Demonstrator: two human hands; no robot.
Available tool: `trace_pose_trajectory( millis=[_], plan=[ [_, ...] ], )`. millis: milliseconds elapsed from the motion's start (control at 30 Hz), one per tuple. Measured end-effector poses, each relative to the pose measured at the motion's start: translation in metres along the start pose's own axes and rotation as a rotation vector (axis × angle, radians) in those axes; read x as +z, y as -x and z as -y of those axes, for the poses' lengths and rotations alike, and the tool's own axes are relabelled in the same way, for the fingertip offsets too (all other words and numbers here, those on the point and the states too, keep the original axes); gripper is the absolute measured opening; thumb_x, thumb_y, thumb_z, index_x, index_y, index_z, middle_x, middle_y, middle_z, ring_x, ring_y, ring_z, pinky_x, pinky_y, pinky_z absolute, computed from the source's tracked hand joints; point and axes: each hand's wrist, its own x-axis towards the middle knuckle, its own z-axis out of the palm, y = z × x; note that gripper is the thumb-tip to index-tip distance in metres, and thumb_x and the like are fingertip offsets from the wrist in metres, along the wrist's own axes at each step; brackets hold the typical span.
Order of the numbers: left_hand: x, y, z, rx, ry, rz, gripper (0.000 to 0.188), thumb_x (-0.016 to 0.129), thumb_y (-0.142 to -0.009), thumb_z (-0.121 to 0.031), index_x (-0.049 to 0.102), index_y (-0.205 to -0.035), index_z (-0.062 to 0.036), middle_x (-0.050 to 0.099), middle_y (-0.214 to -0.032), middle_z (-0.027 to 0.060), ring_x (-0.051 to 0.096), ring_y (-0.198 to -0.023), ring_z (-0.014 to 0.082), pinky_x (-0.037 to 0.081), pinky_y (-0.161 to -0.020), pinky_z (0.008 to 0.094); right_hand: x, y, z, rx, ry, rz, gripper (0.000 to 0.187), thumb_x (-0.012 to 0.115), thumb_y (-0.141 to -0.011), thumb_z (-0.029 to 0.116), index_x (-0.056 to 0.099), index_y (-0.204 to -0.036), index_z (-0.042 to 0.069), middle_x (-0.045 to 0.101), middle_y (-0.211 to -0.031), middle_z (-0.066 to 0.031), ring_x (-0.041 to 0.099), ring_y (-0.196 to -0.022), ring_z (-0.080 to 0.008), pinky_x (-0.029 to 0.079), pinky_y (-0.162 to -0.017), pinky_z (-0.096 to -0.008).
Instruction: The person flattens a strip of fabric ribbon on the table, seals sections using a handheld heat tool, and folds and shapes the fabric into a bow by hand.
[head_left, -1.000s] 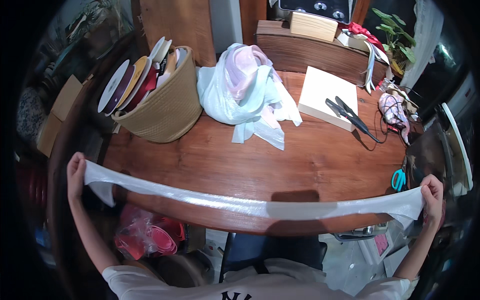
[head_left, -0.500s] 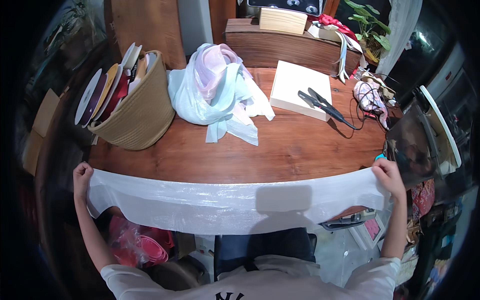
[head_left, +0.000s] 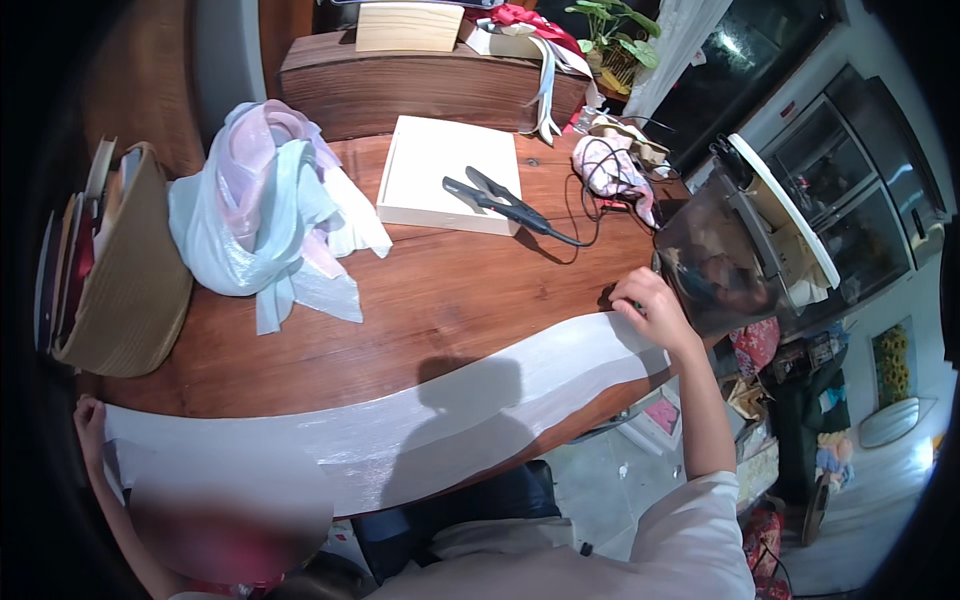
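A long strip of shiny white fabric [head_left: 430, 440] lies along the near edge of the table, with a shadow across its middle. At its left end my left hand [head_left: 90, 425] is closed on the fabric. My right hand [head_left: 652, 308] is over the table just beyond the strip's right end, its fingers curled down. Under those fingers shows a bit of something dark and green, mostly hidden. A black hair straightener [head_left: 510, 208] rests on a cream box [head_left: 450, 150] farther back. Pale blue, lilac and white fabric [head_left: 275, 205] is heaped at the left.
A woven basket [head_left: 135, 285] holding ribbon spools stands at the table's left end. At the right are a dark translucent bin [head_left: 705, 260] and a tangled cord beside pink cloth [head_left: 608, 170]. A long wooden box [head_left: 420, 92] runs along the back, near a plant [head_left: 610, 30].
My view has swung to the right. My right hand has let go of the strip's right end and reached farther onto the table. The strip, held taut before, now lies more loosely.
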Motion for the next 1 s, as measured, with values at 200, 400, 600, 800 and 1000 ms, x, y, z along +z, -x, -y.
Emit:
trace_pose_trajectory(
  millis=[200,400,600,800,1000],
  plan=[
    [-0.005,0.0,0.022,-0.013,-0.007,-0.05,0.022,0.052,-0.087,0.0,0.041,-0.069,-0.0047,0.035,-0.072,-0.0019,0.036,-0.07,0.0079,0.03,-0.065,0.0218,0.016,0.016,0.002,-0.005,-0.1,0.108,0.014,0.071,-0.072,0.012,0.067,-0.083,0.006,0.06,-0.078,-0.0068,0.055,-0.082,-0.0247,0.043,-0.075,-0.0347],
    [0.003,0.001,-0.009,-0.01,0.089,0.004,0.02,0.052,-0.088,-0.003,0.042,-0.071,-0.0047,0.037,-0.072,-0.0023,0.035,-0.068,0.0071,0.03,-0.064,0.0216,0.027,0.015,-0.013,0.097,-0.203,0.16,0.011,0.068,-0.074,0.009,0.061,-0.078,0.003,0.058,-0.084,-0.0076,0.052,-0.084,-0.0262,0.043,-0.075,-0.0353],
    [0.004,0.004,-0.014,-0.042,0.096,0.025,0.022,0.052,-0.089,-0.003,0.042,-0.07,-0.005,0.036,-0.072,-0.0025,0.036,-0.068,0.0065,0.03,-0.063,0.0215,0.022,0.007,0.006,0.002,-0.088,0.229,0.009,0.064,-0.076,0.007,0.056,-0.079,0.003,0.055,-0.082,-0.0098,0.051,-0.088,-0.0273,0.043,-0.077,-0.0356],
    [0.001,0.009,-0.001,-0.065,0.128,0.011,0.02,0.052,-0.088,-0.002,0.043,-0.07,-0.0045,0.035,-0.074,-0.0023,0.035,-0.069,0.007,0.029,-0.065,0.0211,0.023,0.006,-0.008,0.078,-0.276,0.25,0.009,0.064,-0.077,0.007,0.056,-0.077,0.003,0.054,-0.08,-0.008,0.05,-0.085,-0.0255,0.042,-0.076,-0.0346],
    [-0.009,0.01,-0.009,-0.026,0.114,0.015,0.022,0.053,-0.09,-0.004,0.041,-0.071,-0.0051,0.036,-0.074,-0.0037,0.034,-0.068,0.0048,0.029,-0.062,0.0201,0.018,-0.001,-0.022,0.173,-0.497,0.201,0.009,0.063,-0.081,0.004,0.055,-0.077,0.003,0.053,-0.076,-0.0029,0.05,-0.079,-0.0154,0.042,-0.07,-0.0276]
  ],
)
